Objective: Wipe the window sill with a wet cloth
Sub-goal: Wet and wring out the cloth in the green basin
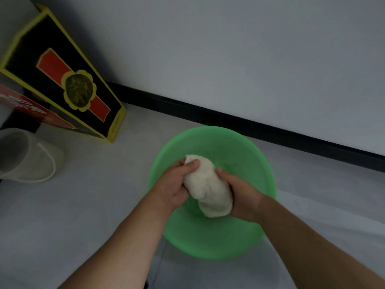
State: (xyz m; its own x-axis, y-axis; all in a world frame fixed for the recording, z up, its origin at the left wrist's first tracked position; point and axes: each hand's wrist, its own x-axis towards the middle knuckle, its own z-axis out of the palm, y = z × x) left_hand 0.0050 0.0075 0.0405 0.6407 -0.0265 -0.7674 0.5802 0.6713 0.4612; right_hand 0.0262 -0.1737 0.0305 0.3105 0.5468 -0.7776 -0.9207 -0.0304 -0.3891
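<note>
Cloth (206, 188), bunched into a white roll, hangs over the green basin (239, 151), the left hand (176, 184) curled round its far end, the right hand (244, 198) round its near end. Basin's far rim lies near the black strip (260, 128); box (68, 84) and pale tub (27, 159) stand well apart at left.
</note>
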